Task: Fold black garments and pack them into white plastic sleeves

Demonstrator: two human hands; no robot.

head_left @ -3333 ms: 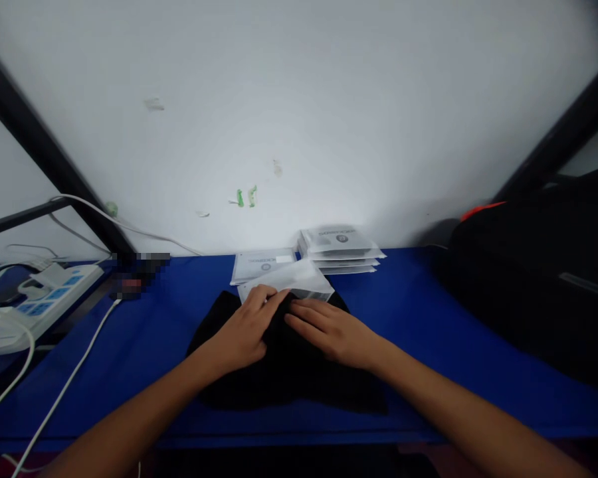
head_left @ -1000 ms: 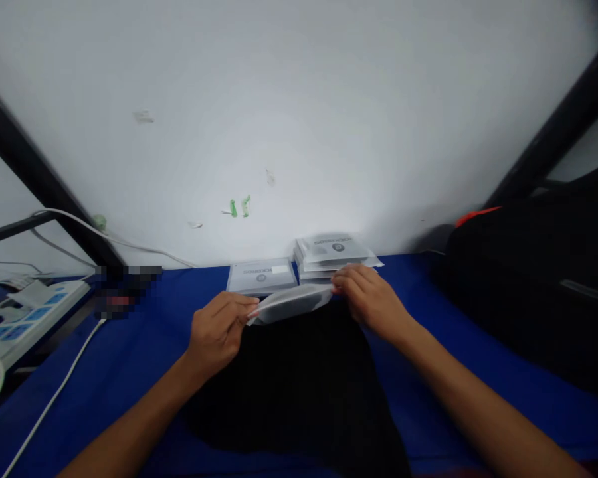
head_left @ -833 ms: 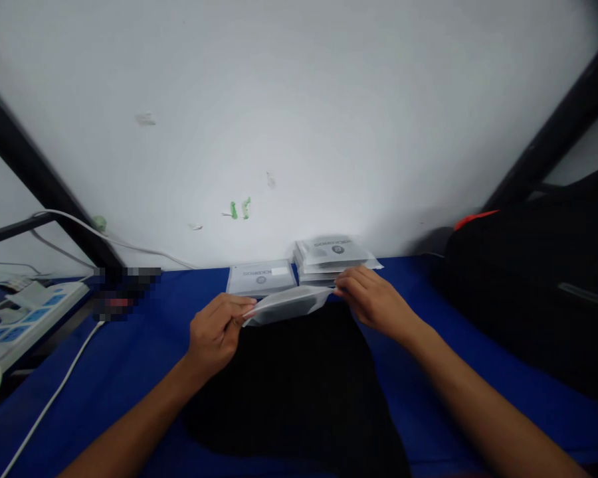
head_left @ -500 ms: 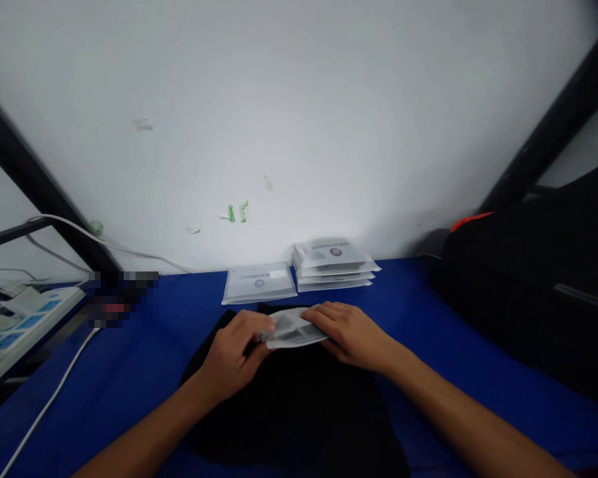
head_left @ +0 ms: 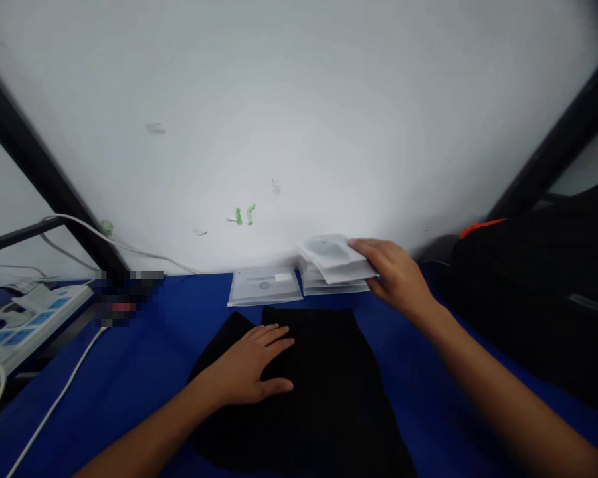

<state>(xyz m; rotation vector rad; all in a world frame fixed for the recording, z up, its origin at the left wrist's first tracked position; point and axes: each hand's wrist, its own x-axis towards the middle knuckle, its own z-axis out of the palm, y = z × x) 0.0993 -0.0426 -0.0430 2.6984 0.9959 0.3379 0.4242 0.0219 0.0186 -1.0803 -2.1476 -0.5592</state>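
My left hand (head_left: 252, 365) lies flat with its fingers spread on a black cloth garment (head_left: 329, 385), which is laid out on the blue tabletop. My right hand (head_left: 396, 275) grips the right edge of a frosted plastic packet (head_left: 329, 251), thumb below and fingers on top. That packet is over a stack of similar packets (head_left: 311, 285) against the wall; whether it rests on them fully I cannot tell. A single flat packet (head_left: 264, 287) with a printed logo and white label lies left of the stack.
On the left stand a white power strip (head_left: 40, 325) with blue sockets and a white cable (head_left: 54, 405). A large black bag (head_left: 538, 285) with an orange strip sits at the right. The white wall (head_left: 299, 119) rises behind the blue table (head_left: 144, 372).
My right hand has carried the packet from above the garment to the stack at the back. My left hand has let go of it and come down on the black cloth.
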